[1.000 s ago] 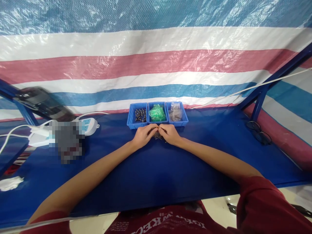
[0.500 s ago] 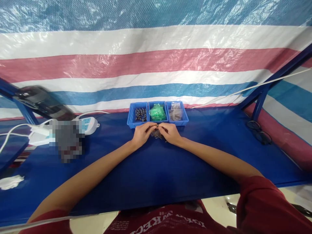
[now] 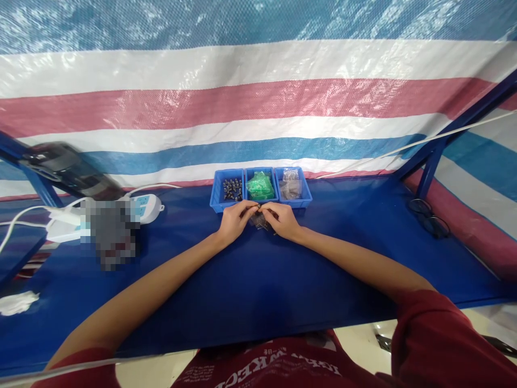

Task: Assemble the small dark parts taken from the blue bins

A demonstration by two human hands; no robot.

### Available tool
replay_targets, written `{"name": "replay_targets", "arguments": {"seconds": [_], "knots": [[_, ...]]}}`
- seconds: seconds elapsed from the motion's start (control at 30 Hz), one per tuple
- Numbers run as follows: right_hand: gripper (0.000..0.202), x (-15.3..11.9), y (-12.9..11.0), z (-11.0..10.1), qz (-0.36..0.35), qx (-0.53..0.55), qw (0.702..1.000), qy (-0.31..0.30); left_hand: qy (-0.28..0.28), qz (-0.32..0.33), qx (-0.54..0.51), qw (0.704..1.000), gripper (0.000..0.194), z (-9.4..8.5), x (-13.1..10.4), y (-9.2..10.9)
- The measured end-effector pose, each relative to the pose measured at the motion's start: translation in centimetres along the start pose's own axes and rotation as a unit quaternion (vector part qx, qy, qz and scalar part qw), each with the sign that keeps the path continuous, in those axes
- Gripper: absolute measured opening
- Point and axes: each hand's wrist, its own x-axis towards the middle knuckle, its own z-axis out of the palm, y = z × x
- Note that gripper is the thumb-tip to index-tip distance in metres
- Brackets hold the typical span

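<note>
My left hand (image 3: 235,221) and my right hand (image 3: 284,220) meet just in front of the blue bins, fingertips pinched together. Between them is a small dark metal part (image 3: 259,206), mostly covered by the fingers; its exact kind is too small to make out. Under the hands lies a clear plastic bag (image 3: 260,221) with small brownish pieces, partly hidden. Behind, the left blue bin (image 3: 217,195) holds many small dark metal fittings (image 3: 232,188). A green plastic bag (image 3: 260,186) fills the middle bin, and clear bags (image 3: 290,186) lie in the right one.
A white power strip (image 3: 150,209) with cables and a blurred-out dark object (image 3: 113,231) occupy the left side. Behind them leans a dark bottle-like item (image 3: 72,167). Eyeglasses (image 3: 430,218) lie far right by the blue frame post (image 3: 431,170). White crumpled tissue (image 3: 18,303) sits at left.
Both hands stay together at the same spot, with only a slight shift of the fingers around the small part. The bins and bags have not moved.
</note>
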Motion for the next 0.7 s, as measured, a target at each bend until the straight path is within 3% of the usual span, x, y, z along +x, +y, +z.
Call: {"name": "replay_targets", "arguments": {"seconds": [0.5, 0.7], "knots": [[0.017, -0.03, 0.24, -0.18, 0.020, 0.024, 0.999, -0.022, -0.056, -0.009, 0.008, 0.998, 0.022, 0.01, 0.43, -0.14], [0.014, 0.09, -0.34, -0.36, -0.012, 0.016, 1.000, -0.007, -0.054, 0.028, 0.036, 0.998, 0.021, -0.02, 0.33, -0.02]]}}
